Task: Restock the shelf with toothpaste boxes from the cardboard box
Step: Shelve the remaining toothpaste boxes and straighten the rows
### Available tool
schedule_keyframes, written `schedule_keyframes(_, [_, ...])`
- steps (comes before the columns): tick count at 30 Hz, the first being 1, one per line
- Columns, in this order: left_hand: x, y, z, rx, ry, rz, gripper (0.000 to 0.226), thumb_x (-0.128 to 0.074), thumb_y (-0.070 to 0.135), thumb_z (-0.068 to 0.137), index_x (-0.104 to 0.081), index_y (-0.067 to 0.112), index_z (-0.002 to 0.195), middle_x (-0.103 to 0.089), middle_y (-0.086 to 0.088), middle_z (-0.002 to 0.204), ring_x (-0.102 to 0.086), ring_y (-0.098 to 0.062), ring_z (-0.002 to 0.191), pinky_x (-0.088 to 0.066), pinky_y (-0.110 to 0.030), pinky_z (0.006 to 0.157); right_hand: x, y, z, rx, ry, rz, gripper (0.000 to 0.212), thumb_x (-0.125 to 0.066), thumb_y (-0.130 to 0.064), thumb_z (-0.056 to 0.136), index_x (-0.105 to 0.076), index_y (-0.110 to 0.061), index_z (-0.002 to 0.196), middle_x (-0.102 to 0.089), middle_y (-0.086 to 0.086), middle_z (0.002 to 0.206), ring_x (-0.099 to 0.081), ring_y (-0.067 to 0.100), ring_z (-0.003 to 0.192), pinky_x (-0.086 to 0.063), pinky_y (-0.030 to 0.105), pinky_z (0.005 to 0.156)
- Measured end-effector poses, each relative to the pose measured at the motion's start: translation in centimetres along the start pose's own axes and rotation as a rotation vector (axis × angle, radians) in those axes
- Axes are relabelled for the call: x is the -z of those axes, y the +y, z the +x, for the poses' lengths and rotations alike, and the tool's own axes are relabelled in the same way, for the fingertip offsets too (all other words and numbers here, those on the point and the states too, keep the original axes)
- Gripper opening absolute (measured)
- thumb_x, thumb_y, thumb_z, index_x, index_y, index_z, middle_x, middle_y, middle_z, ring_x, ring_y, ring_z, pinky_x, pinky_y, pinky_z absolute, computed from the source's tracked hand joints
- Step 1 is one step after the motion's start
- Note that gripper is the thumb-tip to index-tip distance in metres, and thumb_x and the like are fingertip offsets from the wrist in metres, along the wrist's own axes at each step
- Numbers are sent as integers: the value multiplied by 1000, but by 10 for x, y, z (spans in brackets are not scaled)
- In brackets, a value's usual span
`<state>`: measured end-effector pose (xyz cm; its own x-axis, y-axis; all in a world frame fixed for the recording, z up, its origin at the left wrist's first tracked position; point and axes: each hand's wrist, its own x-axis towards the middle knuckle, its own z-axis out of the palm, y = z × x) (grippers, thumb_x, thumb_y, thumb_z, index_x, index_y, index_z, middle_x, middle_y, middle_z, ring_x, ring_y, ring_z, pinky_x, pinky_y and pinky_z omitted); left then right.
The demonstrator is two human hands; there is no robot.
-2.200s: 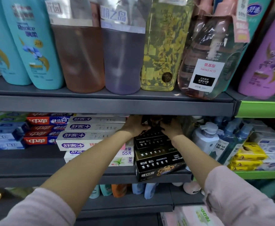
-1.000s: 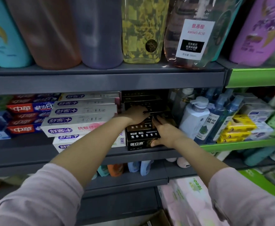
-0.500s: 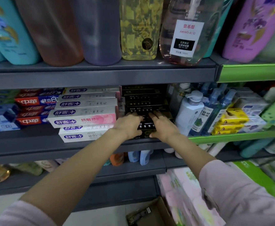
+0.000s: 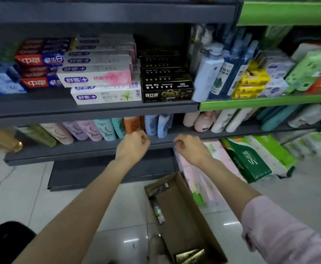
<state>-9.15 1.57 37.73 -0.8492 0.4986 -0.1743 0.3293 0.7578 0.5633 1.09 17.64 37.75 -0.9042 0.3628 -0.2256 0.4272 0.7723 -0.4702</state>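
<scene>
Both hands, the left hand (image 4: pixel 133 144) and right hand (image 4: pixel 191 149), hang loosely curled and holding nothing before the lower shelf edge, while the cardboard box (image 4: pixel 186 212) lies on the floor below, nearer the right hand, its long axis running toward the shelf, with a dark toothpaste box (image 4: pixel 156 208) along its left wall.

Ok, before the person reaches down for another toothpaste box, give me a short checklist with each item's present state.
1. Left hand free: ok, fingers loosely curled, holding nothing.
2. Right hand free: ok, nothing in it.
3. Black toothpaste stack settled on the grey shelf: ok, boxes lie flat, front one at the shelf lip.
4. Cardboard box open and below the hands: ok, flaps up, on the floor.
5. Stock left in it: ok, a dark box lies along its left wall; how many remain, cannot tell.
6. Room above the stack: cannot tell, the gap is dark.
</scene>
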Motion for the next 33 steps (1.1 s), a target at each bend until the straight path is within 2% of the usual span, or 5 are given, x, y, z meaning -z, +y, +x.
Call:
schedule_keyframes(14, [-242,-83,-172,276,-347,-9,25,-50,24,91,-68,13,105,-66,-15,109,-63,-32,99,-53,-38,86,-227,155,-180,-313,-381,-96,26,-50,-17,89,-64,-9,109,-64,17,113,-60,32,108,-47,33,89])
schedule_keyframes(22, [-481,-134,-192,329,-494,-100,38,-46,27,96,-62,-5,108,-62,-21,114,-59,-34,107,-48,-34,85,-401,302,-202,-537,-505,20,50,-55,-34,91,-48,-4,130,-53,16,130,-45,33,123,-37,34,100])
schedule_keyframes(26, [-600,-165,-180,529,-531,-212,45,-44,28,99,-46,1,134,-49,-15,137,-49,-30,124,-40,-31,98,-491,373,-181,-632,-520,34,51,-51,-33,90,-44,-8,134,-50,15,132,-42,34,125,-38,38,99])
schedule_keyframes(29, [-669,-191,-166,696,-573,-348,42,-48,16,96,-46,0,135,-53,-15,133,-55,-30,113,-47,-31,74,-543,420,-160,-661,-541,44,41,-46,-29,94,-50,-8,128,-53,14,130,-47,33,122,-38,41,105])
schedule_keyframes(33, [-723,-216,-154,710,-715,-316,41,-37,8,101,-36,-4,140,-46,-12,130,-44,-19,83,-29,-17,47,-589,468,-141,-697,-639,96,38,-44,-31,97,-52,-9,126,-53,11,129,-51,28,114,-40,40,100])
